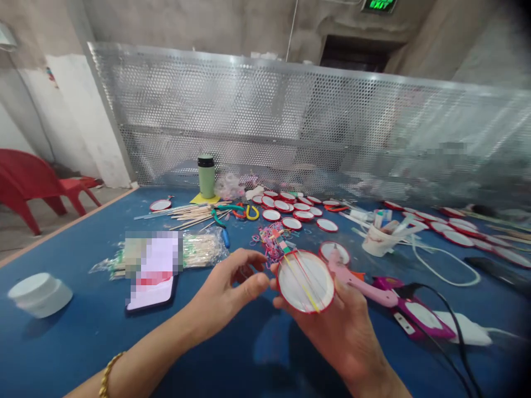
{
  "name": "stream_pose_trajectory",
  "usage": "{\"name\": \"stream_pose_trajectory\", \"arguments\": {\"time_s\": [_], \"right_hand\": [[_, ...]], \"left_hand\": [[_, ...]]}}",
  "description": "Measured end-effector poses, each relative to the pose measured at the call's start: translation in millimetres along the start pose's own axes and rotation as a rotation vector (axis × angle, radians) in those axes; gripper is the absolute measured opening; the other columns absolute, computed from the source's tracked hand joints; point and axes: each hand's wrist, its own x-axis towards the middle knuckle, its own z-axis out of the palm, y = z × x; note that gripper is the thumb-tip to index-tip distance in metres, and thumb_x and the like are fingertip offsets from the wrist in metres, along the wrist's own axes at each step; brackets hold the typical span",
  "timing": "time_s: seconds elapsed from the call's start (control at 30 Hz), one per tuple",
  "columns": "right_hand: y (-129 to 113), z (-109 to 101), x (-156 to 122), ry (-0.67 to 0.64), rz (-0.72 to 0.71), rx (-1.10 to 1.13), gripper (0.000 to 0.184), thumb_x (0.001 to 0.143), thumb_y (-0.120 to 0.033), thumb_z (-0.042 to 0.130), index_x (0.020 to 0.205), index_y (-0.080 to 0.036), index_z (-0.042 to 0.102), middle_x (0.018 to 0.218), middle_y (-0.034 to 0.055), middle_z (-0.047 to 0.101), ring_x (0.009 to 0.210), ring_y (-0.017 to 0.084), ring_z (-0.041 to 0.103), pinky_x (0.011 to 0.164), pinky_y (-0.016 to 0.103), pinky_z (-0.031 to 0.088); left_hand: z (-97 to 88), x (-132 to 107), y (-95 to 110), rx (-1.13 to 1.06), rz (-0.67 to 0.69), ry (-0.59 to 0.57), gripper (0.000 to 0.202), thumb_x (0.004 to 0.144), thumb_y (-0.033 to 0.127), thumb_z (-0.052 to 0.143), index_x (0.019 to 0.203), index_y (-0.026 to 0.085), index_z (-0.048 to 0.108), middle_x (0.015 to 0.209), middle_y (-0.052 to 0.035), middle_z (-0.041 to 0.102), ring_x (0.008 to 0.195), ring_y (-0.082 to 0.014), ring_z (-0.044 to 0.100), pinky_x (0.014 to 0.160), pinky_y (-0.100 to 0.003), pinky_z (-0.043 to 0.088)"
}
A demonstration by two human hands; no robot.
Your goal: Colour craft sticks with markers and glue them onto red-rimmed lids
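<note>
My right hand (340,326) grips a small round white disc with a red rim (299,290), tilted to face me. Yellow and red elastic bands stretch across its face, and small pink and green pieces (282,241) show at its upper edge. To the left of the disc is my left hand (236,284), its thumb and bent fingers apart and nothing visible between them. Just behind the disc lies a heap of colourful elastic bands (271,237). Another red-rimmed disc (342,254) lies on the table, partly hidden by a pink glue gun (360,282).
Red-rimmed discs (292,223) lie at the back and right. Wooden sticks (191,213), pliers (219,213), a green bottle (206,178), a phone (155,271) and a white round container (40,294) stand or lie leftward. A cup of tools (377,240) and cables are rightward. Perforated metal panel (249,110) behind.
</note>
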Motion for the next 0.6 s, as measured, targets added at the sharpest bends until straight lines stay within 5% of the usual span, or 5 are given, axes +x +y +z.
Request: {"name": "stream_pose_trajectory", "arguments": {"time_s": [0.17, 0.33, 0.6], "right_hand": [[4.3, -3.3, -1.4, -0.079, 0.008, 0.050, 0.037, 0.086, -0.050, 0.057, 0.115, -0.029, 0.071, 0.128, 0.0067, 0.066, 0.117, 0.031, 0.061, 0.098, 0.047, 0.049], [8.8, -3.8, -4.7, -0.119, 0.003, 0.070, 0.040, 0.086, -0.044, 0.062, 0.123, -0.030, 0.067, 0.130, 0.0065, 0.065, 0.120, 0.028, 0.060, 0.104, 0.046, 0.045], [6.5, 3.3, -6.6, -0.132, 0.019, -0.014, 0.043, 0.081, -0.046, 0.065, 0.120, -0.030, 0.067, 0.117, 0.0076, 0.070, 0.115, 0.027, 0.063, 0.098, 0.041, 0.048]], "left_hand": [[16.5, -10.3, 10.4, 0.053, 0.011, -0.016, 0.068, 0.072, 0.063, 0.071, 0.122, 0.022, 0.053, 0.110, -0.0072, 0.062, 0.091, -0.0214, 0.057, 0.078, -0.034, 0.049], [32.7, -15.3, 16.3, 0.211, 0.030, 0.092, 0.084, 0.064, 0.055, 0.081, 0.131, 0.025, 0.041, 0.121, -0.0087, 0.057, 0.100, -0.0235, 0.057, 0.086, -0.037, 0.050], [40.8, -13.7, 17.8, 0.403, 0.178, 0.153, 0.067, 0.064, 0.034, 0.082, 0.120, 0.027, 0.046, 0.117, -0.0065, 0.055, 0.100, -0.0229, 0.057, 0.082, -0.038, 0.054]]}}
